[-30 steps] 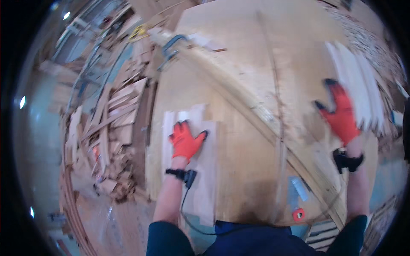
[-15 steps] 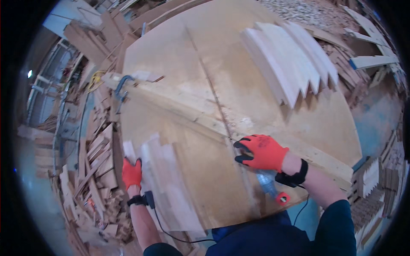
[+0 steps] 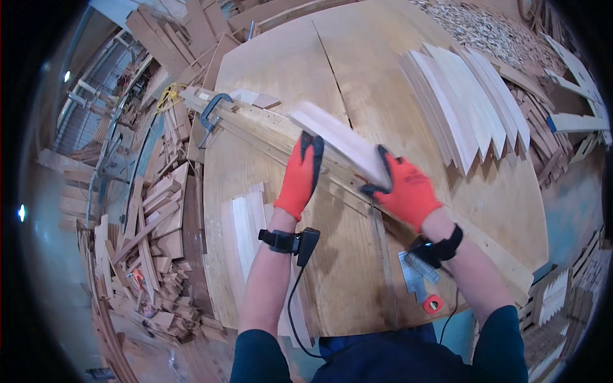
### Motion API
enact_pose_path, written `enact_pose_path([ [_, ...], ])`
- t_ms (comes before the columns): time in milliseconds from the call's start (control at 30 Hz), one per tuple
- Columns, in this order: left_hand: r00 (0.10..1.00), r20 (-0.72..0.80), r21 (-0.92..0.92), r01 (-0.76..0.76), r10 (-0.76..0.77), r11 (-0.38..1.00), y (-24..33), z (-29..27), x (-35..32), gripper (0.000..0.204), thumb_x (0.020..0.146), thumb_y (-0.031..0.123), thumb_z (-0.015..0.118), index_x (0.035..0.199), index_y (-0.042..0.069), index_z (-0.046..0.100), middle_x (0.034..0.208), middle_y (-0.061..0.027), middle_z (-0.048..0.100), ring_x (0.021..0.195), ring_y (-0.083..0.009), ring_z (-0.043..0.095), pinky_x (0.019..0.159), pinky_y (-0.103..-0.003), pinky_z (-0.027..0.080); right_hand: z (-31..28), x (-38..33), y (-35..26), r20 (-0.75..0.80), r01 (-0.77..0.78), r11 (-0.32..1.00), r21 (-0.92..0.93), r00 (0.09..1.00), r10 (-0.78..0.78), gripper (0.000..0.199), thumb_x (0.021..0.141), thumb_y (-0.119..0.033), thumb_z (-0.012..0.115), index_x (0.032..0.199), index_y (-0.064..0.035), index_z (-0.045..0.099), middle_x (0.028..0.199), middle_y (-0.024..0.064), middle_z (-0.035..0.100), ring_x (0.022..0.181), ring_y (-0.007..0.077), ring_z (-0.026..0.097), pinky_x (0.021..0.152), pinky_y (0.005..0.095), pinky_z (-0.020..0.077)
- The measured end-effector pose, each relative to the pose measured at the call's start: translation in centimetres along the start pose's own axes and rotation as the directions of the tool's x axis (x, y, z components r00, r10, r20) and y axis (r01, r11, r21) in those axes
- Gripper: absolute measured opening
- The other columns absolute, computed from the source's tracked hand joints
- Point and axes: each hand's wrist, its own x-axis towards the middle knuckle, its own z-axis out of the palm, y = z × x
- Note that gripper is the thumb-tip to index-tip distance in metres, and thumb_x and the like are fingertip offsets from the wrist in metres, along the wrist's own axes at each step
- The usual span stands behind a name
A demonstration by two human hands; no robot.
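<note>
Above the diagonal wooden rail [image 3: 268,131], a short pale wooden board [image 3: 341,137] lies slantwise between my hands, slightly blurred. My left hand [image 3: 299,179], in an orange glove with black fingertips, is closed at the board's near left edge. Around its right end are the fingers and thumb of my right hand [image 3: 408,191], gloved the same way. To the left of the near tabletop sits a stack of pale boards [image 3: 248,223]. Across the table at the right stand several angled-end boards [image 3: 456,102], side by side.
A blue C-clamp [image 3: 211,115] grips the rail's far left end. Near my right wrist lie a metal square [image 3: 415,274] and a red tape measure [image 3: 433,304] on the plywood table [image 3: 332,274]. Wood offcuts [image 3: 166,255] heap up at the left.
My left hand has moved from the left stack to the rail, and a board is now between both hands. My right hand has shifted slightly up and right. The view has shifted a little.
</note>
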Motion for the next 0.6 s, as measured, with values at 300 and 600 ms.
enact_pose_path([
  [300, 0.988, 0.076, 0.848, -0.133, 0.132, 0.513, -7.6, -1.0, 1.4, 0.052, 0.096, 0.035, 0.054, 0.144, 0.014, 0.052, 0.153, -0.0135, 0.044, 0.146, -0.0380, 0.031, 0.119, -0.057, 0.018, 3.2, 0.4, 10.9, 0.031, -0.087, 0.846, -0.527, 0.992, 0.122, 0.087, 0.082, -0.044, 0.077, 0.153, -0.0153, 0.036, 0.126, 0.0158, 0.055, 0.118, 0.0328, 0.052, 0.098, 0.0436, 0.0451],
  [600, 0.958, 0.001, 0.834, -0.159, 0.286, 0.529, -10.8, 0.2, 2.9, 0.038, 0.093, 0.029, 0.056, 0.127, 0.016, 0.066, 0.140, -0.0054, 0.057, 0.140, -0.0327, 0.039, 0.119, -0.056, 0.016, 5.2, 1.4, 12.9, -0.121, -0.048, 0.967, -0.249, 0.992, 0.018, 0.058, 0.083, -0.030, 0.074, 0.136, -0.0129, 0.059, 0.132, 0.0150, 0.053, 0.123, 0.0354, 0.047, 0.105, 0.0478, 0.0392],
])
